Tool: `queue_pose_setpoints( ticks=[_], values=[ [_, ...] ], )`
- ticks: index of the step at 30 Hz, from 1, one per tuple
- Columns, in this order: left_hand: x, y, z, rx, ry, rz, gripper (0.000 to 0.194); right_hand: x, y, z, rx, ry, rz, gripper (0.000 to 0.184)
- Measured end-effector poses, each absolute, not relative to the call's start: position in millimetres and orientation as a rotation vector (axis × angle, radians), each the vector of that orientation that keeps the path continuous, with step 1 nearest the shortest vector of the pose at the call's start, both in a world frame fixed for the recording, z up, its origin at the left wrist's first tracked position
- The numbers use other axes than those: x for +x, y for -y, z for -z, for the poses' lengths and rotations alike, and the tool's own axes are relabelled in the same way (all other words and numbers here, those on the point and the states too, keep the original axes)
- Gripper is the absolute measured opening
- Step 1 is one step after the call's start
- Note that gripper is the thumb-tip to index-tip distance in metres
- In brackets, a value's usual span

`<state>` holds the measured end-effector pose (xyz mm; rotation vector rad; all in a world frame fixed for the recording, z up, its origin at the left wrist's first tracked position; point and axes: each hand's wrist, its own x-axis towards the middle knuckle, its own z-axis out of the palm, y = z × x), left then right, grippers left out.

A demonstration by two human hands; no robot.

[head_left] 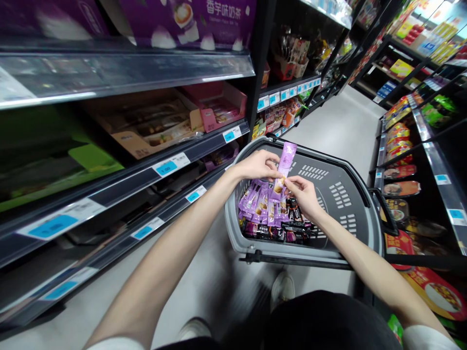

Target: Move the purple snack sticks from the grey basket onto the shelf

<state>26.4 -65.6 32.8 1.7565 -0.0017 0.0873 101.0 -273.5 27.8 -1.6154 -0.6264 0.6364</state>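
Observation:
Over a grey shopping basket (pixel 359 194), a purple stick sachet (pixel 287 158) is held upright between my two hands. My left hand (pixel 260 165) pinches its left edge near the middle. Thumb and fingers of my right hand (pixel 302 193) grip the sachet's lower right edge. Beneath them, several more purple sachets (pixel 260 204) lie piled at the basket's left end. Black packets (pixel 262 231) lie along the near side of that pile and partly under my right hand.
Shelves with price tags (pixel 170 165) run along the left, holding a pink box (pixel 222 109) and a brown carton (pixel 146 129) of packets. A purple milk tea box (pixel 189 22) stands above. Racks of packaged food (pixel 398 141) line the right. The pale aisle floor (pixel 339 119) stretches ahead.

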Motion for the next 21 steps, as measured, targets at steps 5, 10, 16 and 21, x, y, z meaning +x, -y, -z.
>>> queue_pose_setpoints(
  ticks=[5, 10, 16, 21],
  values=[
    [28.7, 65.3, -29.7, 1.695, -0.009, -0.060, 0.036, 102.1, 273.7, -27.4, -1.606, 0.616, -0.636, 0.040],
    [29.5, 64.1, -26.7, 1.669, -0.028, -0.063, 0.042, 101.8, 273.6, -27.5, -1.593, 0.615, -0.633, 0.039],
    [28.2, 66.7, -31.3, 1.595, -0.043, -0.065, 0.037, 101.0, 273.3, -28.1, -1.595, 0.599, -0.653, 0.039],
    [29.7, 67.4, -32.6, 1.532, -0.049, -0.113, 0.031, 101.4, 273.6, -23.8, -1.589, 0.605, -0.654, 0.042]
  ],
)
